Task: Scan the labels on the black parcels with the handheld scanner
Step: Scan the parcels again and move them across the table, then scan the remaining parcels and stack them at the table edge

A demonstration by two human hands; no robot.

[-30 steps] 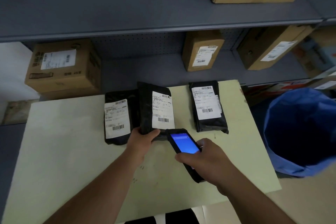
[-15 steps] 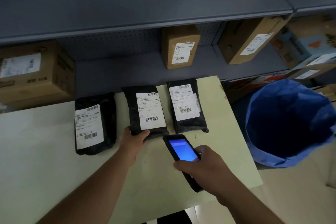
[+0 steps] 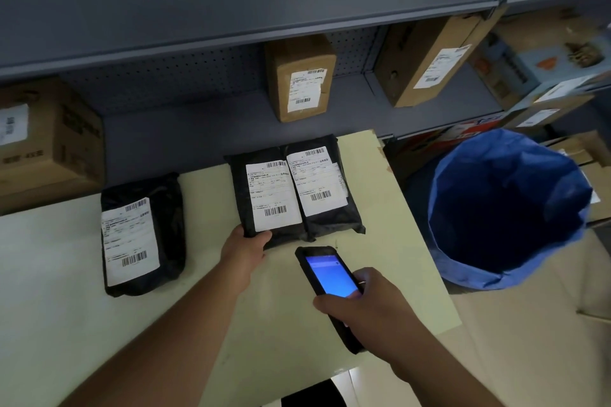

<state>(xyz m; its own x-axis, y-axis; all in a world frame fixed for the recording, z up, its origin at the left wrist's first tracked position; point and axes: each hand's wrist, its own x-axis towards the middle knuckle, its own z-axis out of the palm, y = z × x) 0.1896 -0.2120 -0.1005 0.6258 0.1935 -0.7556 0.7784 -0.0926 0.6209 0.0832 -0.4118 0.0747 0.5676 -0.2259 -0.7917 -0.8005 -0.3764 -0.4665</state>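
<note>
Three black parcels with white barcode labels lie on a pale table (image 3: 66, 324). The left parcel (image 3: 165, 205) lies apart. The middle parcel (image 3: 239, 188) sits flush against the right parcel (image 3: 334, 221), slightly overlapping its left edge. My left hand (image 3: 246, 246) grips the near left corner of the middle parcel. My right hand (image 3: 367, 307) holds the black handheld scanner (image 3: 330, 277), its blue screen lit, just in front of the right parcel's near edge.
A blue-lined bin (image 3: 509, 208) stands right of the table. Grey shelving behind holds cardboard boxes: one at the left (image 3: 62, 142), a small upright one (image 3: 297, 76), a tilted one (image 3: 426, 59).
My left hand has slid the middle parcel to the right, away from the left parcel and up against the right one. The scanner has stayed in my right hand.
</note>
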